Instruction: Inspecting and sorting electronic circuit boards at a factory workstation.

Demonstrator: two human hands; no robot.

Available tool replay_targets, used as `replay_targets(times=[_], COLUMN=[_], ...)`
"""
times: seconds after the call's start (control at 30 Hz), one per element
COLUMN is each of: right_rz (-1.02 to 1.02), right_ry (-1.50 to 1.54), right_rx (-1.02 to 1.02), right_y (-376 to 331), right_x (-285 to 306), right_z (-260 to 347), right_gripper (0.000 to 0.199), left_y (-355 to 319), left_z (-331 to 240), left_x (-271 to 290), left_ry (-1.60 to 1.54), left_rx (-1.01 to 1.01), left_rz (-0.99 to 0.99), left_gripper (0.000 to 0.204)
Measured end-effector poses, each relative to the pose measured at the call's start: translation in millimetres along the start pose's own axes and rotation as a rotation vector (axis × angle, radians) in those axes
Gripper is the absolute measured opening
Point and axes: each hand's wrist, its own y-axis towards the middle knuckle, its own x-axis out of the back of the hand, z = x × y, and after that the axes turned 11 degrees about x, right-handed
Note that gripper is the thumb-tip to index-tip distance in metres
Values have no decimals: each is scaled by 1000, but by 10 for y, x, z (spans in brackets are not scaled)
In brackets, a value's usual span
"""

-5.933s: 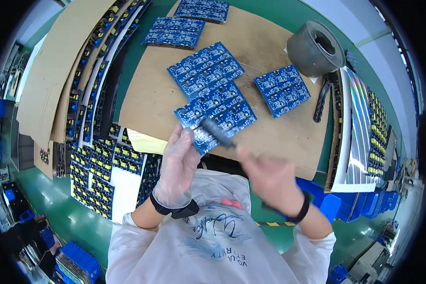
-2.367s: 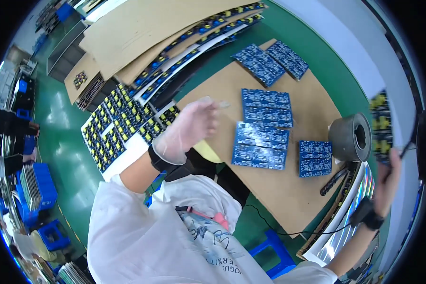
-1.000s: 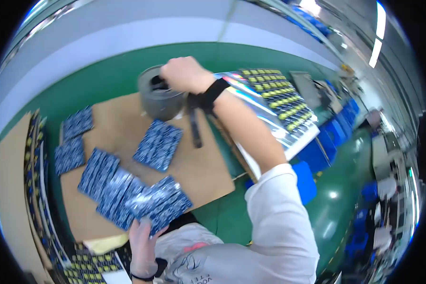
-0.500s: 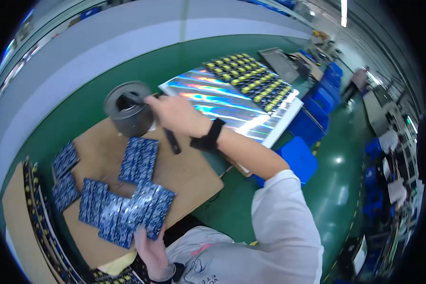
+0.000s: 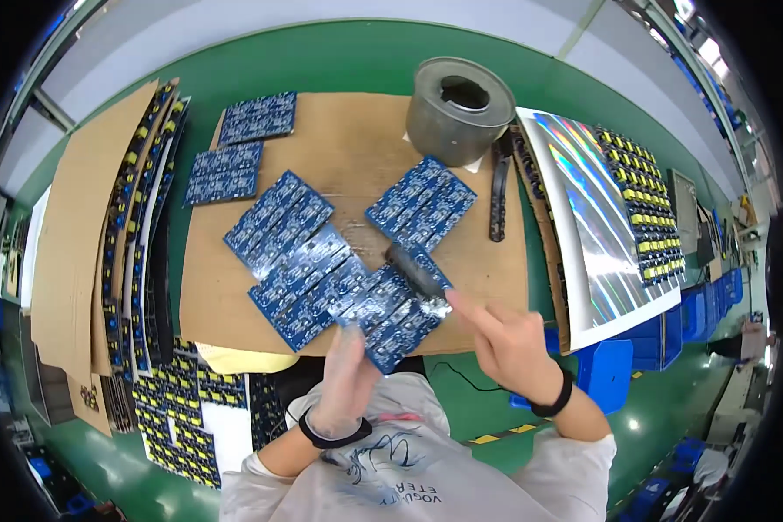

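Note:
At the near edge of the cardboard, my left hand (image 5: 346,374), which looks to be in a thin pale glove, grips the lower edge of a blue circuit board panel (image 5: 396,344). My right hand (image 5: 506,341) pinches a dark brush (image 5: 416,270), blurred by motion, whose head is over the upper part of that panel. Overlapping panels (image 5: 300,287) lie to the left. Another panel (image 5: 422,202) rests just beyond the brush. A round metal can (image 5: 448,126) with a hole in its top stands at the back right; beside it lies a black long-handled tool (image 5: 498,191).
More blue panels (image 5: 257,117) lie at the far left of the cardboard sheet (image 5: 339,130). Stacked cardboard and boards (image 5: 104,209) stand at left. On the right is a shiny silver sheet (image 5: 592,244) with yellow-and-black parts (image 5: 652,217). Blue bins (image 5: 602,374) sit beyond.
My right hand has brought the brush from the can down to the panel at my left hand. The left hand keeps its grip. The view has turned, with the table now more central.

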Motion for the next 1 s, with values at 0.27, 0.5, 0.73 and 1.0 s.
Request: replay_targets(times=[0.27,0.5,0.73,1.0], right_rz=[76,8,-27,-62], right_ry=[-253,-48,-1,-95], right_rx=[-106,157,71,-86], right_y=[-226,-15,-44,-166], right_x=[-50,0,14,31], right_z=[-244,263,248,-164], right_gripper=[44,44,41,39], left_y=[-138,-194,-177,-158], left_z=[-15,-129,-90,-7], left_x=[-55,-54,56,100], left_ry=[-11,-26,-104,40], left_rx=[18,79,170,184], left_rz=[-11,-88,-67,-58], left_gripper=[39,29,22,52])
